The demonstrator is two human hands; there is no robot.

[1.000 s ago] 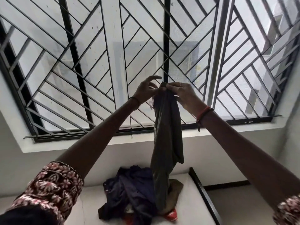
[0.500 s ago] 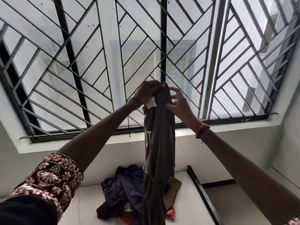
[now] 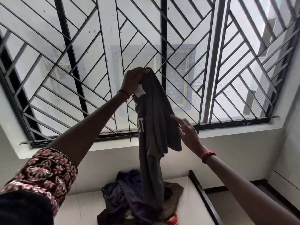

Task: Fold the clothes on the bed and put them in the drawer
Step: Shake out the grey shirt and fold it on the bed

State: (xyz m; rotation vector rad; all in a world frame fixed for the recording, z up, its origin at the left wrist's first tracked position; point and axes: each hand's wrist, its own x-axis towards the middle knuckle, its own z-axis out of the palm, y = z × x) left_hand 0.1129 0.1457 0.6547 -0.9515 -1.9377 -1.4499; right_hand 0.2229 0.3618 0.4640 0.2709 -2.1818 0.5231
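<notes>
A grey T-shirt (image 3: 154, 127) with white letters hangs lengthwise in front of the window. My left hand (image 3: 133, 80) grips its top edge, beside a white label. My right hand (image 3: 186, 132) is lower, at the shirt's right side, fingers stretched out and touching the cloth near a sleeve. Under the shirt, a heap of dark clothes (image 3: 123, 197) lies on the white bed (image 3: 84, 208), with brown and red pieces among them. The shirt's lower end reaches down onto the heap. No drawer is in view.
A large window with a black metal grille (image 3: 73, 62) fills the wall behind the bed. The white sill (image 3: 227, 130) runs below it. A black bed frame edge (image 3: 206, 200) lies to the right, with floor beyond.
My right hand has let go of the shirt's top and moved down along its right side. My left hand still holds the top. The shirt has opened out a little and shows its letters.
</notes>
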